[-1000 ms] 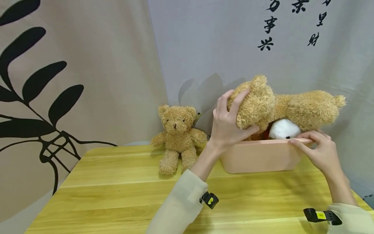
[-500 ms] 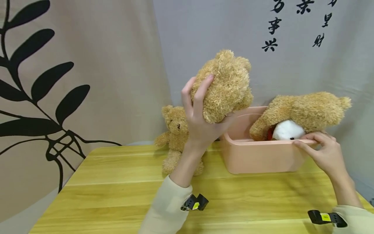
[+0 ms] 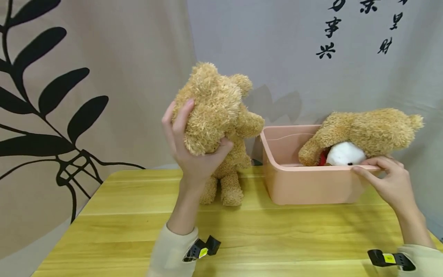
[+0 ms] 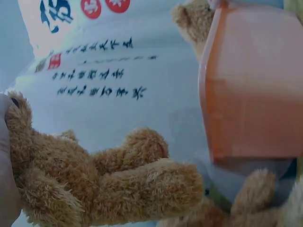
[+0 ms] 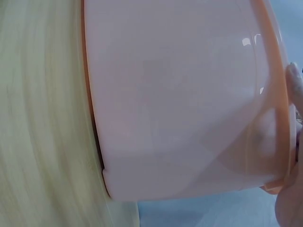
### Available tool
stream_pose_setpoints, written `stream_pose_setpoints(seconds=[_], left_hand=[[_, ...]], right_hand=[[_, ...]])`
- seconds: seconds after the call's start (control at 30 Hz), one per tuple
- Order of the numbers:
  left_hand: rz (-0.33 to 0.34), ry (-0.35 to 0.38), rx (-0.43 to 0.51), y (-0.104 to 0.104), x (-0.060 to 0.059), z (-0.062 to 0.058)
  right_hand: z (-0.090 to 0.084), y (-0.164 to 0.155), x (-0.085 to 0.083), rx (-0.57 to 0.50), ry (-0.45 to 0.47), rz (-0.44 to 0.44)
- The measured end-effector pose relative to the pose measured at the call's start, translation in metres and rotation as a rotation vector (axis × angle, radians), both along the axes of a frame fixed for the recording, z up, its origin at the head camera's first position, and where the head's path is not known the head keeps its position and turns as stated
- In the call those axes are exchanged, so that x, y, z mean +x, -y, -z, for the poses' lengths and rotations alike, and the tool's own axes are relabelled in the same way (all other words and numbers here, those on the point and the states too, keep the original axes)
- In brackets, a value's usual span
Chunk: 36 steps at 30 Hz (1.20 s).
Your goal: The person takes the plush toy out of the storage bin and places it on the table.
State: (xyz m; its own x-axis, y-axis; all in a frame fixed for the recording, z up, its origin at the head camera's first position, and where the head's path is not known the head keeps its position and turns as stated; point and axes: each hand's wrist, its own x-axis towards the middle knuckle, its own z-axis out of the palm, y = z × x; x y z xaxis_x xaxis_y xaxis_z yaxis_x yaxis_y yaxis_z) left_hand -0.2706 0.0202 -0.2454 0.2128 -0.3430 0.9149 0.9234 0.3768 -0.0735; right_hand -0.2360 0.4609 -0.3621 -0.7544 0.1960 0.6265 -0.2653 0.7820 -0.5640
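Note:
My left hand [image 3: 195,159] grips a tan teddy bear [image 3: 212,109] by its head, holding it up off the table with its back and side towards me. Behind it sits a second teddy bear [image 3: 232,190], mostly hidden, with its legs showing. In the left wrist view, the held bear's body and legs stretch out sideways from the hand. To the right stands a pink bin [image 3: 318,188], whose front right rim my right hand [image 3: 391,181] pinches. Another tan teddy [image 3: 377,130] lies across the bin's right end, over a white plush toy [image 3: 346,154] with a bit of red.
Everything stands on a yellow wooden table [image 3: 277,234]. A curtain [image 3: 263,46] with black writing and leaf prints hangs close behind it. The left part of the bin's inside shows its bare floor.
My left hand has lifted the teddy bear out of the bin and carried it left, in front of the seated bear. My right hand has stayed on the rim.

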Motion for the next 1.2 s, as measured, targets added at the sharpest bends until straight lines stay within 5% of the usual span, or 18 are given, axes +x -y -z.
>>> stream_pose_setpoints(seconds=[0.33, 0.8, 0.97, 1.2], left_hand=[[-0.057, 0.059, 0.094, 0.044, 0.001, 0.019], [-0.130, 0.193, 0.126, 0.101, 0.007, 0.016], [-0.158, 0.257, 0.038, 0.122, 0.009, 0.019], [-0.211, 0.445, -0.156, 0.154, 0.008, 0.028]], right_hand=[[0.002, 0.000, 0.001, -0.001, 0.003, -0.012], [0.002, 0.002, -0.003, -0.004, -0.024, -0.037], [0.000, 0.002, -0.004, 0.003, -0.034, -0.025], [0.002, 0.000, -0.002, 0.018, -0.021, 0.003]])
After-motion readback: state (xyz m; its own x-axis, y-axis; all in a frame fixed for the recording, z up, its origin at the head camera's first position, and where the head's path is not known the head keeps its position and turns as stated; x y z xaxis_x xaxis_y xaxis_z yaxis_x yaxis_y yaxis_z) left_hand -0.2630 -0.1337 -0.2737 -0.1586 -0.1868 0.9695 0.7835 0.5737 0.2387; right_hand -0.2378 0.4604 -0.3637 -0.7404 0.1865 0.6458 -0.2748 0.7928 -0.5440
